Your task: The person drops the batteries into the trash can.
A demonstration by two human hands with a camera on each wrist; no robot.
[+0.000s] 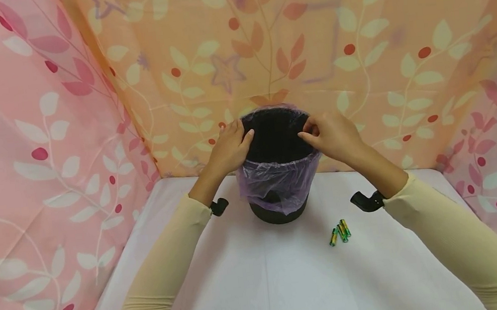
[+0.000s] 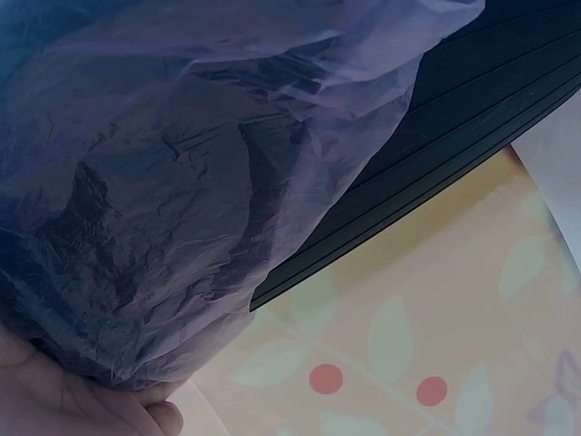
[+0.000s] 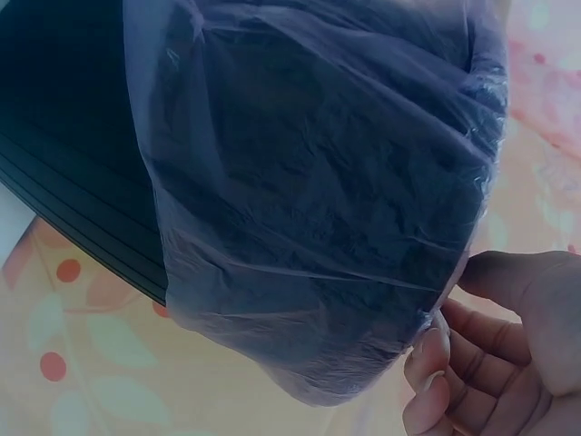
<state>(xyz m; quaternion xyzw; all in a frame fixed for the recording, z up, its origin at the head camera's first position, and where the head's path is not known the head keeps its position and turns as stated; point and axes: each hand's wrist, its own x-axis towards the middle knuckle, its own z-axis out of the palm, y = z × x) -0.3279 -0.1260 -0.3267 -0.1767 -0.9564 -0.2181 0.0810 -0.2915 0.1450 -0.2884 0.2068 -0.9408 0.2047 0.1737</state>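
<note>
A black trash can (image 1: 277, 216) stands on the white table with a thin purple trash bag (image 1: 279, 184) folded over its rim and hanging down outside. My left hand (image 1: 228, 148) grips the left side of the rim through the bag, thumb on the inner side. On the opposite side my right hand (image 1: 333, 135) pinches the bag at the rim between thumb and fingers. In the right wrist view, the right fingertips (image 3: 427, 359) are curled at the bag's edge. The left wrist view shows only part of the left hand (image 2: 82, 400), against the bag.
Several green and yellow batteries (image 1: 340, 232) lie on the white table (image 1: 262, 285), right of and nearer than the can. An orange patterned cloth wall (image 1: 204, 79) rises just behind the can, and pink cloth (image 1: 47, 146) hangs at the left.
</note>
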